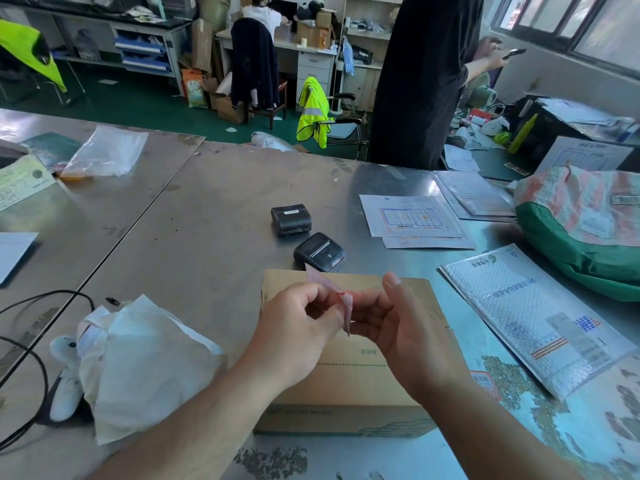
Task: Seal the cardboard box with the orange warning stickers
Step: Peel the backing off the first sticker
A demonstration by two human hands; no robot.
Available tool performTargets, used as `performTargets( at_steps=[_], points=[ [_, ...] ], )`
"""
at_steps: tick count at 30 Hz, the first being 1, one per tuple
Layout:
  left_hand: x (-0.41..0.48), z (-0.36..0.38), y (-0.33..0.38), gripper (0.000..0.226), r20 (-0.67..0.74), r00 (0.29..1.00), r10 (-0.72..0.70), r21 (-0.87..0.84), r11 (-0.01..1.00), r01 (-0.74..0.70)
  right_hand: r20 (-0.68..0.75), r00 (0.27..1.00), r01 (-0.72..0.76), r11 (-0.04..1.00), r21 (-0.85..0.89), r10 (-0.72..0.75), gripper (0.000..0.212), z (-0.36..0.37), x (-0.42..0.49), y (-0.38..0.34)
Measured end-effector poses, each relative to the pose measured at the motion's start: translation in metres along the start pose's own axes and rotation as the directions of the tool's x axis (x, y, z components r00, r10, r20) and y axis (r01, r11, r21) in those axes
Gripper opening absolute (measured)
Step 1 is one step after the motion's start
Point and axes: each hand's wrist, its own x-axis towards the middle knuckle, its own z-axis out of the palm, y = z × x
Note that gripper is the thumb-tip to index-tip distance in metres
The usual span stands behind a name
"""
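The floor (138, 109) is dark green. A big shiny metal counter (207, 202) fills the front (a thin line splits it in two). Far back stands a white desk (313, 69) with drawers, and a chair (284, 98) with a dark coat (254, 64) on it. A second chair (343, 129) wears a bright yellow vest (311, 112). A tall shelf (367, 32) stands beside the desk. Windows (571, 22) on the right let in daylight.

Between the fingers (313, 296) of left hand (294, 327) and right hand (398, 327), a sticker (346, 308), above a cardboard box (353, 382) on the table (207, 202). Just beyond the fingers, near printer (319, 251), then far printer (292, 219). Left of them, crumpled wrapping (138, 362), then a cable (41, 362). Right, a padded mailer (533, 317); farther back right, paper sheets (412, 216) and a sack (581, 220).
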Motion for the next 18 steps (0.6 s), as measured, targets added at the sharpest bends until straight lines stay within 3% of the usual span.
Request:
performTargets(
  at_steps=[7,11,14,18],
  points=[
    [-0.0036,-0.0009,-0.0006,0.039,0.008,1.0,-0.002,-0.044,0.999,0.003,0.077,0.997,-0.028,0.997,0.068,0.023,0.047,0.0015,-0.0043,-0.0026],
    [-0.0057,-0.0018,0.0028,0.04,0.005,0.999,0.032,-0.047,0.998,-0.031,0.124,0.991,-0.07,0.984,0.163,0.05,0.061,-0.0007,-0.0046,-0.0002],
    [-0.007,-0.0023,0.0045,0.049,0.019,0.996,0.084,-0.033,0.996,-0.083,0.141,0.989,-0.072,0.988,0.14,0.052,0.06,-0.0032,-0.0039,0.0016],
    [-0.0068,-0.0031,0.0017,0.044,0.016,0.994,0.104,-0.003,0.995,-0.104,0.145,0.988,-0.079,0.986,0.147,0.058,0.064,-0.0051,-0.0015,0.0053]
  ],
)
